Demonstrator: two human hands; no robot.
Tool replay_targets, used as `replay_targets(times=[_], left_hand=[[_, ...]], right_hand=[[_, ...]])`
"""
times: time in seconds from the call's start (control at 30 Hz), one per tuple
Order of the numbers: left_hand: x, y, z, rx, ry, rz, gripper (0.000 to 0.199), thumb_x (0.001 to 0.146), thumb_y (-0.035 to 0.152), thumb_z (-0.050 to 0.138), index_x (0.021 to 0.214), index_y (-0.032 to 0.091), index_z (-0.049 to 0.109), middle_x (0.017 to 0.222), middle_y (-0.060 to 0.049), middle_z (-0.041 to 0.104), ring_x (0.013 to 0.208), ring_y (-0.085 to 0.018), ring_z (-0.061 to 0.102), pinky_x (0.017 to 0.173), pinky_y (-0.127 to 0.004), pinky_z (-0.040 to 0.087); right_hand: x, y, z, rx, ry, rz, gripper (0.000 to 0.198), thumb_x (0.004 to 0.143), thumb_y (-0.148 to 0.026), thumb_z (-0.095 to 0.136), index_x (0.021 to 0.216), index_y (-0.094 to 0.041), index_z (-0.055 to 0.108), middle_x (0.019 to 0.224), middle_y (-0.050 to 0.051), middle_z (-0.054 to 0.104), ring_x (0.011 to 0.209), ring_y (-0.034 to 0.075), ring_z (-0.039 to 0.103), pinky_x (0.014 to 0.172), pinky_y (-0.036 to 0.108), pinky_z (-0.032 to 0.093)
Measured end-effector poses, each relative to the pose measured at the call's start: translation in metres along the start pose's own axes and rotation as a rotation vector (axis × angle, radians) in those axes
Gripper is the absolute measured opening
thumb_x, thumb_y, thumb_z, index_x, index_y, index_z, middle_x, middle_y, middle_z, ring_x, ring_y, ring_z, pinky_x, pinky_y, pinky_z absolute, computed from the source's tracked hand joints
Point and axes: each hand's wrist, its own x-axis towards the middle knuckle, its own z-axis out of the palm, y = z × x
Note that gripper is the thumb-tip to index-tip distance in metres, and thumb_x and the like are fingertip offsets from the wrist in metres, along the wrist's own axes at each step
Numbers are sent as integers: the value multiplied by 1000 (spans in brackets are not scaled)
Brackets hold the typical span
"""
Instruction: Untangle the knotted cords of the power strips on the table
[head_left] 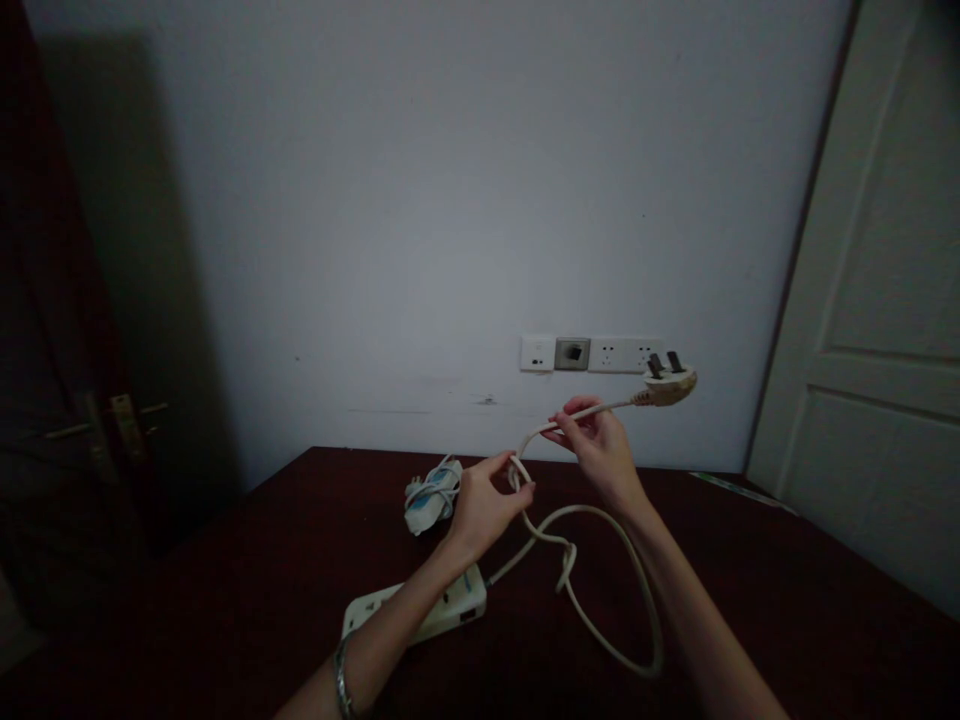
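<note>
My left hand (487, 500) pinches a looped part of a white power cord (652, 600) between thumb and fingers. Farther along, toward the plug, my right hand (596, 440) grips the same cord. Past my right fingers the plug (671, 383) sticks out in the air, its dark prongs pointing up. Below my hands the cord hangs in a wide loop with a twist or knot in it. It runs to a white power strip (465, 603) lying on the table, partly hidden behind my left forearm.
A second, smaller power strip (427, 510) with its cord wrapped around it lies behind my left hand on the dark red table (285, 580). Wall sockets (619, 354) sit above the table's back edge. Doors (885, 420) stand at both sides.
</note>
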Motion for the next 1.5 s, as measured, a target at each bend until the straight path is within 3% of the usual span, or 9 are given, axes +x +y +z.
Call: replay_targets(times=[0.43, 0.77, 0.9, 1.07, 1.3, 1.5], left_hand=[[0, -5, 3, -49, -46, 4, 48, 65, 24, 68, 111, 12, 62, 96, -7, 68, 85, -19, 63, 78, -29, 49], [-1, 0, -2, -35, -57, -5, 51, 65, 22, 68, 115, 14, 60, 99, -7, 68, 87, -20, 62, 83, -32, 49], [5, -1, 0, -237, -25, -120, 60, 60, 15, 71, 118, 13, 54, 92, -8, 68, 78, -16, 63, 78, -31, 50], [11, -7, 4, -450, 75, -291, 44, 54, 18, 77, 94, 8, 61, 89, -13, 68, 79, -17, 64, 78, -31, 49], [5, -9, 8, -313, 20, -158, 31, 61, 23, 71, 89, 10, 68, 82, -6, 70, 74, -18, 63, 72, -29, 50], [0, -9, 7, -182, 18, -92, 35, 61, 24, 71, 94, 12, 69, 88, -6, 70, 76, -18, 62, 71, -27, 50]], right_hand=[[0, 1, -7, -89, -105, 87, 42, 55, -45, 75, 74, -17, 50, 70, -3, 50, 61, 8, 55, 61, 29, 58], [-2, 8, -4, -120, -160, 83, 37, 61, -43, 72, 78, -18, 50, 66, -4, 53, 56, 9, 58, 56, 26, 57], [-1, 14, 0, -81, -138, 127, 39, 58, -43, 74, 78, -16, 53, 66, -2, 57, 58, 10, 60, 57, 26, 58], [2, 31, 3, -16, -83, 177, 39, 58, -45, 74, 76, -13, 59, 70, 2, 61, 66, 13, 62, 61, 29, 59], [5, 26, -2, -89, -109, 165, 38, 55, -45, 76, 67, -13, 60, 61, 2, 62, 57, 12, 62, 58, 26, 57], [4, 15, -6, -213, -166, 170, 41, 53, -49, 75, 67, -14, 59, 56, 1, 61, 50, 13, 61, 51, 24, 52]])
